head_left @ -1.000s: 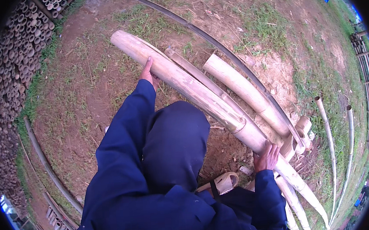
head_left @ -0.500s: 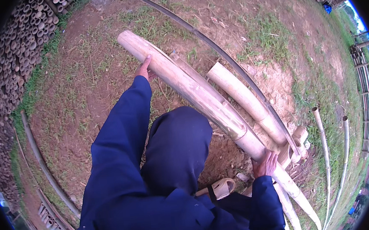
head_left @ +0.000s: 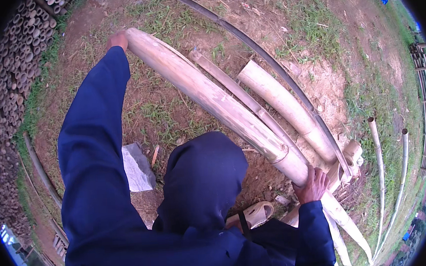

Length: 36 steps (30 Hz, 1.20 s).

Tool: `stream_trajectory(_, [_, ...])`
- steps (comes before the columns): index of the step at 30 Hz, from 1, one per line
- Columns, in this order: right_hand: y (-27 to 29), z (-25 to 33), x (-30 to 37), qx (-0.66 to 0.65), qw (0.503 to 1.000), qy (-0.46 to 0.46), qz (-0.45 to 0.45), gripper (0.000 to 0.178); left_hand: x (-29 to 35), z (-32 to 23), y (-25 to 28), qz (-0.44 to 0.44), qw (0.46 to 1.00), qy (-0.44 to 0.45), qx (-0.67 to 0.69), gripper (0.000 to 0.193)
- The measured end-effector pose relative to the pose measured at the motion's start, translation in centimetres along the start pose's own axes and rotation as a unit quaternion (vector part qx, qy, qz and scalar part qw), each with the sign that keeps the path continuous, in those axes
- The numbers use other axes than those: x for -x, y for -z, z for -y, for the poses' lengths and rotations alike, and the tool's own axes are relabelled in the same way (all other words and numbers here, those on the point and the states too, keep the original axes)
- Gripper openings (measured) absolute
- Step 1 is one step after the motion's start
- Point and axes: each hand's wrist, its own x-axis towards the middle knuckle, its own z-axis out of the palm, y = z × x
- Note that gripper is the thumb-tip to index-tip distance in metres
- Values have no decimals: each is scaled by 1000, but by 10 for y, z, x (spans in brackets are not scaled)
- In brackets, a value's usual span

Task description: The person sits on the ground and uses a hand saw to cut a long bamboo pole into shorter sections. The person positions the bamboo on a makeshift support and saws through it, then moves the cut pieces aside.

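Observation:
A thick, pale bamboo pole (head_left: 205, 91) lies slantwise in front of me, from upper left to lower right. My left hand (head_left: 117, 41) is closed on its far end, arm stretched out, with most fingers hidden. At the near end, my right hand (head_left: 311, 185) wraps its fingers over the pole. Beside it on the ground is a thinner bamboo piece (head_left: 229, 85), and beyond that a shorter thick bamboo length (head_left: 285, 103). Long bamboo poles (head_left: 345, 217) run out below my right hand.
A long dark curved strip (head_left: 262, 65) arches past the bamboo. Bamboo pieces (head_left: 352, 153) cluster at its lower end. Two thin poles (head_left: 378, 171) lie at right. A grey-white block (head_left: 137, 168) sits by my left arm; a beige clog (head_left: 258, 214) is below. Stacked bamboo (head_left: 25, 57) stands at far left.
My left hand has slid up to the far end of the pole. The pole has shifted slightly left, baring the thinner piece beside it. The grey-white block has come into view.

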Motion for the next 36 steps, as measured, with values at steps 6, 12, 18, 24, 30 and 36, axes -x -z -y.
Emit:
stream_trajectory(6, [2,-21,8,-44,998,34,22,87,-3,2,18,-17,996,78,-30,63])
stream_trajectory(12, [-9,-100,48,-28,996,-15,88,78,92,-62,-12,-45,998,46,-9,48])
stream_trajectory(18, [-16,-178,101,17,981,-77,179,106,156,-78,-21,183,973,-142,0,36])
stream_trajectory(24, [2,-163,141,-6,979,-177,102,115,153,-90,-31,296,921,-18,253,23])
stream_trajectory(30, [47,-153,201,-57,953,-297,16,96,161,-65,-18,329,894,-43,301,32])
stream_trajectory(36, [27,-160,290,-192,894,-388,-116,75,171,-49,-40,322,820,-14,473,33])
